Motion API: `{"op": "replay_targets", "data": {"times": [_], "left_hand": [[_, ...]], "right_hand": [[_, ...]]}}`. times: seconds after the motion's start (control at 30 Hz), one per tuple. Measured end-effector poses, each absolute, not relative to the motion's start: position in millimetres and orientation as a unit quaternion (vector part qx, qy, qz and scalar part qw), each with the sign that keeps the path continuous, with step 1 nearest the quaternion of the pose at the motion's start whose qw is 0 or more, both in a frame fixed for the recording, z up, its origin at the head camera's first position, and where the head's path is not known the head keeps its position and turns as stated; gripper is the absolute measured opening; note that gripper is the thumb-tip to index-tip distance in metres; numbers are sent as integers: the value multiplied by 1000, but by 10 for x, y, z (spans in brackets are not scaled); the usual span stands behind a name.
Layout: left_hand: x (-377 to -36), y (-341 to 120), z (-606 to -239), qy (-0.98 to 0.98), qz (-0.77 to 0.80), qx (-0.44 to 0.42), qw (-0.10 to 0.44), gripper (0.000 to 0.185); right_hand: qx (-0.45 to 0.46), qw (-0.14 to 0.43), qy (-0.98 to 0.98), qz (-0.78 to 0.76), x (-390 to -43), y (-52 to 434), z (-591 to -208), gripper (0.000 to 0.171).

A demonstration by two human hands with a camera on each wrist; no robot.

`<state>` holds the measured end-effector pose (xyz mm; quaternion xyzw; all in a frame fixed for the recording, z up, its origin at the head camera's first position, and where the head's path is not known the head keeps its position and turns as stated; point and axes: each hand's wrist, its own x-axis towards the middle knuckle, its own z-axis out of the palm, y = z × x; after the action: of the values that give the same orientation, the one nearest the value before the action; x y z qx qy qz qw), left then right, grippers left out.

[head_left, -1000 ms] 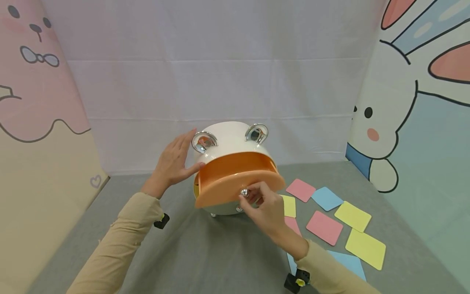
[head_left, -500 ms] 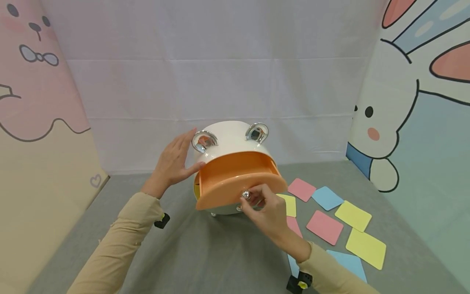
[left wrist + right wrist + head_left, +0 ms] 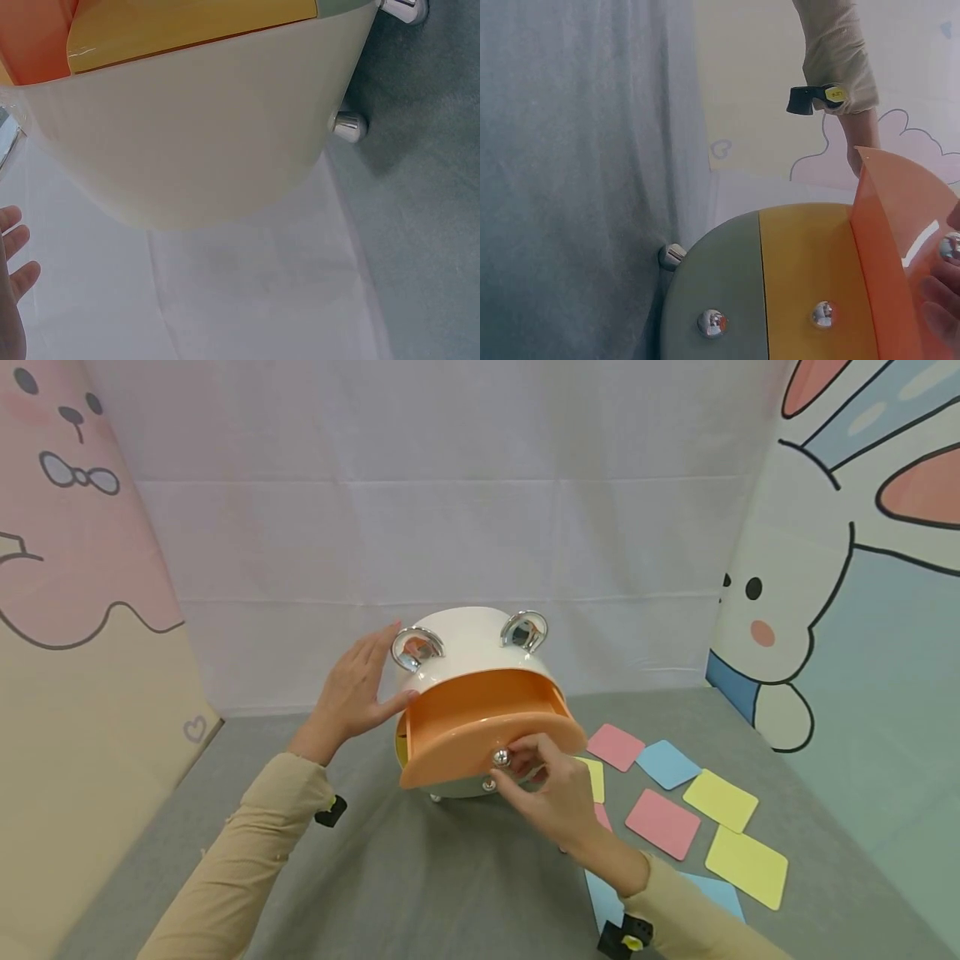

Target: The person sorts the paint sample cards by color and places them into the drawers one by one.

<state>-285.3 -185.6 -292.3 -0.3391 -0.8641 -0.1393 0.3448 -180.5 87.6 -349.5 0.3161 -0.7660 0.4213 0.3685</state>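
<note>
a round, glossy white plastic box (image 3: 468,647) with two chrome ears sits mid-counter (image 3: 420,877), its smooth orange drawer (image 3: 480,731) pulled out. the left hand (image 3: 358,689) rests flat against the box's side with straight fingers, while the right hand (image 3: 543,789) has its fingers pinched on the small chrome knob (image 3: 500,757). since a second ago the drawer sits slightly further out, and soft pastel squares (image 3: 663,822) lie right of it.

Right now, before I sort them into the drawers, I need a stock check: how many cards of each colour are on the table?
Pink cards: 3
Yellow cards: 3
Blue cards: 3, counting the blue pieces on either side of the right sleeve as two cards
Total: 9
</note>
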Motion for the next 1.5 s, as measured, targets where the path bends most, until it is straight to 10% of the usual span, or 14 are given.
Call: {"op": "replay_targets", "data": {"times": [0.3,0.8,1.5], "left_hand": [[-2841,-1873,-2930,-864,-138,-340,345,92],[-2823,-1907,-2943,-867,-140,-336,342,92],[-2785,-1884,-2944,-866,-150,-343,333,91]], "right_hand": [[410,265,-778,395,-1772,1305,-3531,28],[308,-41,-916,254,-1531,2348,-3993,63],[352,-42,-927,119,-1288,2547,-4304,83]]}}
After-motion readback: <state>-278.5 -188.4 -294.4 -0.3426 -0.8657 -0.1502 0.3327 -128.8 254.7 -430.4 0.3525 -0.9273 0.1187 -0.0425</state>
